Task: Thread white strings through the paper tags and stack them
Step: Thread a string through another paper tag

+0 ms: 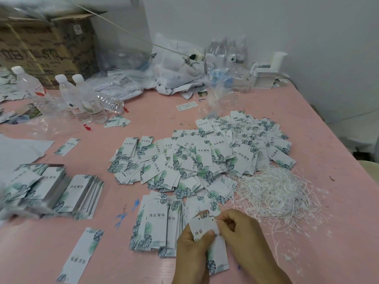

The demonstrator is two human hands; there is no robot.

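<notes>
Soft, even, shadowless light; wide-angle bending and motion blur at the left edge.

A pink table (pixel 143 111) fills most of the view, its top scuffed and marked with small blue smears near the front. Behind it stands a plain white wall (pixel 266 27), evenly lit, with no hard shadows. At the far left a brown cardboard box (pixel 41 50) with dark printed lettering sits on the table, its flaps open. Past the table's right edge, a strip of pale floor (pixel 352 128) shows below the wall.
</notes>
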